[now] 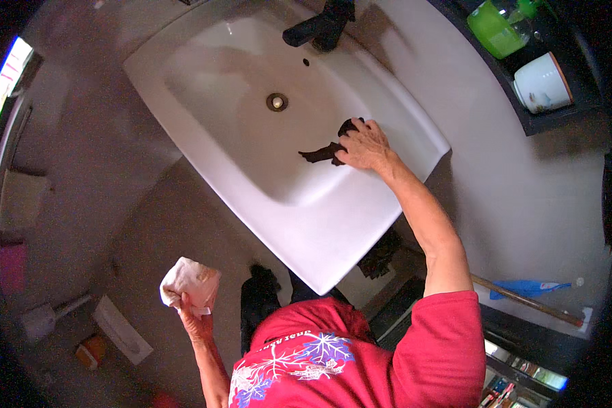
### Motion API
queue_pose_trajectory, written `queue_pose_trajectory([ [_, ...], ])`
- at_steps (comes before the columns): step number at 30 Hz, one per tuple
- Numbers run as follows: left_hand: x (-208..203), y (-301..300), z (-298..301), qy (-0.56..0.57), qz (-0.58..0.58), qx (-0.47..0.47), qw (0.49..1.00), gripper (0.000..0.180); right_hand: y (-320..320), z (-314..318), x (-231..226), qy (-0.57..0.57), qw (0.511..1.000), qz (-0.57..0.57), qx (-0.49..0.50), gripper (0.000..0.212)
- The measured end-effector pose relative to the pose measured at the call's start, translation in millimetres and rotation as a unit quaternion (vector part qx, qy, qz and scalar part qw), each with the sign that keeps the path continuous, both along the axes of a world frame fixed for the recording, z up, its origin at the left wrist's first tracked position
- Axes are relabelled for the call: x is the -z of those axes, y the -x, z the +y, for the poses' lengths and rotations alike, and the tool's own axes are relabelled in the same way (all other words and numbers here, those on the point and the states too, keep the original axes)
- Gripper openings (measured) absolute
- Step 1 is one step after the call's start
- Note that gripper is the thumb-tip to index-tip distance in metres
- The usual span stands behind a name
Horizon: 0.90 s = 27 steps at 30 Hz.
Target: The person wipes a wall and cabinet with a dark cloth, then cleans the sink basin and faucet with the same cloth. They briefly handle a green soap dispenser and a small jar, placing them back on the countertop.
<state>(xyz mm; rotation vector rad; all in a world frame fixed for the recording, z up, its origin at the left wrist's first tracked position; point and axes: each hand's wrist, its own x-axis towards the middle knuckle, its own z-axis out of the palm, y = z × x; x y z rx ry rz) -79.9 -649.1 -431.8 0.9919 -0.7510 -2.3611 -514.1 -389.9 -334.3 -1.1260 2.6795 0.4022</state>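
1 dark cloth (321, 154) is grasped, bunched, by the bent fingers of the right hand (366, 147) against the inner slope of the white sink (306, 238). Farther off, the drain (277, 102) is overlooked by a black tap (321, 27). Outside the sink, 1 pale bundle (192, 277) is gripped by the fingers of the left hand (196, 322). 1 green bottle (498, 30) and 1 white cup (542, 83) are carried by a dark shelf (554, 124).
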Motion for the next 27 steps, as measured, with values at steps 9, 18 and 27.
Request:
queue_pose_trajectory([
  [9, -25, 29, -3, 0.062, -0.072, 0.028, 0.995, 0.063, -75, 5, 11, -0.033, 0.967, -0.250, 0.015, 0.038],
  [18, -67, 149, -115, 0.544, -0.177, 0.006, 0.820, 0.043, -245, 18, -1, 0.265, 0.953, -0.043, 0.144, 0.054],
  [27, -50, 303, -138, 0.816, -0.069, 0.077, 0.568, 0.037, -141, 72, 18, 0.213, 0.909, 0.112, 0.341, 0.055],
])
